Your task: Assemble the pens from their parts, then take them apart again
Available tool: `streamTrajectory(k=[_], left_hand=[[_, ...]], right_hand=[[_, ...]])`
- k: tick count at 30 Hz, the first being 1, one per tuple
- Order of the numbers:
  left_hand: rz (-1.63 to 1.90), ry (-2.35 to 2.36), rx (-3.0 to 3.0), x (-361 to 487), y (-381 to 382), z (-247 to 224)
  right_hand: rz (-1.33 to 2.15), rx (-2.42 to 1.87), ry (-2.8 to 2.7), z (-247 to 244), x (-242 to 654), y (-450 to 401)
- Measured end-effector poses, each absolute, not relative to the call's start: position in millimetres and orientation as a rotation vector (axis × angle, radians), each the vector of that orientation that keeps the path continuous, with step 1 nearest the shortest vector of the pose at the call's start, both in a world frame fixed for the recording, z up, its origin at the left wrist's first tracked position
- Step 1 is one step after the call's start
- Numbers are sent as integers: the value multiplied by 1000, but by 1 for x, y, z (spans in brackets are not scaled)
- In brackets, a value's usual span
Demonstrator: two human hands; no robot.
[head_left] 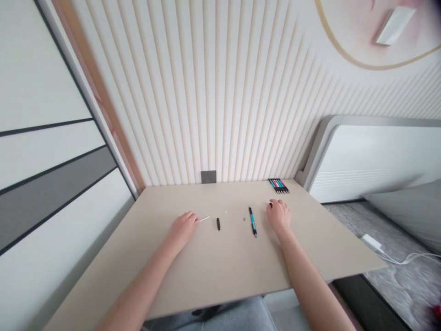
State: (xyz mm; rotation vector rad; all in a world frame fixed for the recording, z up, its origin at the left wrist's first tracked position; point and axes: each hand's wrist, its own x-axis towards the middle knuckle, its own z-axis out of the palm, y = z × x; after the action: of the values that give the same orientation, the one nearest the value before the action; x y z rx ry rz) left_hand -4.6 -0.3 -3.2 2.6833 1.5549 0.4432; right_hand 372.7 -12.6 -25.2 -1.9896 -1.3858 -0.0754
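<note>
While your left hand [182,228] and right hand [278,216] rest curled and narrow on the beige worktop [220,271], a thin white rod [205,219] extends from your left fingertips; you cannot tell whether they grip it. A small dark piece [271,204] shows at your right fingertips, its hold equally unclear. Between your hands lie a short black pen part [218,224] and a teal-and-black pen [252,222]. A row of teal, pink and black pens [279,185] sits at the worktop's far edge, well beyond your right hand.
</note>
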Motion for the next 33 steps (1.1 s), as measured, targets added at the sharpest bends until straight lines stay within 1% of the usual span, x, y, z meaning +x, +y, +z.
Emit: streamTrajectory(k=[5, 10, 12, 15, 16, 21, 25, 28, 30, 33], left_hand=[[517, 1568, 2674, -6, 1, -8], [667, 1554, 2567, -8, 2, -12], [767, 1541, 2478, -6, 3, -10], [905, 1426, 2371, -1, 4, 1], [939, 1374, 2353, 1, 5, 5], [1017, 1199, 2311, 23, 1, 29], [1021, 1123, 2236, 47, -7, 36], [1015, 1048, 2217, 58, -12, 36], [1010, 1051, 2226, 58, -12, 35], [979, 1074, 2231, 56, -12, 32]], right_hand=[[-58, -1985, -1338, -34, 380, -16], [25, -1771, -1373, -30, 369, -3], [187, -1594, -1292, -24, 359, 2], [667, -1223, -1017, -14, 337, 5], [771, -1153, -970, -11, 329, 5], [987, -1046, -1064, 6, 280, -4], [1093, -964, -1098, 16, 240, -16], [1101, -932, -1069, 19, 223, -22], [1081, -925, -1131, 20, 221, -24], [960, -1010, -1388, 22, 232, -26]])
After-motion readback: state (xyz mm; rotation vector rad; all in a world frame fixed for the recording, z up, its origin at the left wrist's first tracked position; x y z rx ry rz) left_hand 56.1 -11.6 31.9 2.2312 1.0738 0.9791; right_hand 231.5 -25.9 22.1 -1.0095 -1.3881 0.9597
